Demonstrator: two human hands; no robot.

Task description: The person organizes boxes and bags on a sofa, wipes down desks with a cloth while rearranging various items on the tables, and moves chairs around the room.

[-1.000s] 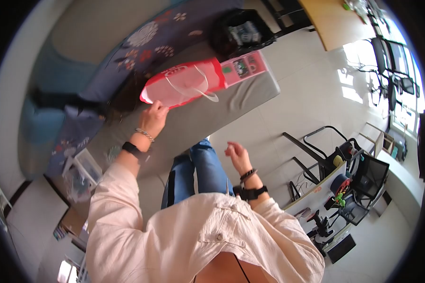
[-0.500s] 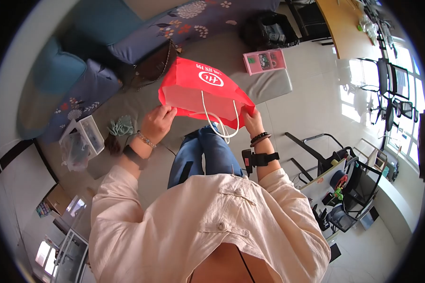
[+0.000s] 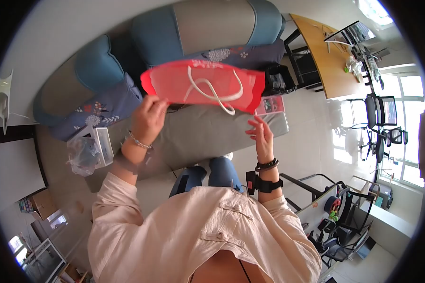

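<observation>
A red paper-like gift bag (image 3: 163, 85) with white rope handles (image 3: 238, 94) hangs in front of me, its mouth turned up toward my view. White lettering shows along its far side. My left hand (image 3: 150, 118) pinches the bag's near left edge between thumb and fingers. Just below the bag's near right corner is my right hand (image 3: 262, 132), fingers loosely spread and apart from the bag. The bag's bottom is hard to make out.
A grey bench-like seat (image 3: 193, 137) lies below the bag, before a blue floral sofa (image 3: 158, 35). A pink box (image 3: 276, 104) and a black bin (image 3: 278, 80) stand right. A white container (image 3: 105, 146) with a clear plastic bag (image 3: 82, 153) is left; a wooden desk (image 3: 328, 61) is upper right.
My right hand has let go of the bag and opened, dropping below its right corner. The bag has swung flatter while my left hand keeps its hold. My view has tilted up toward the sofa.
</observation>
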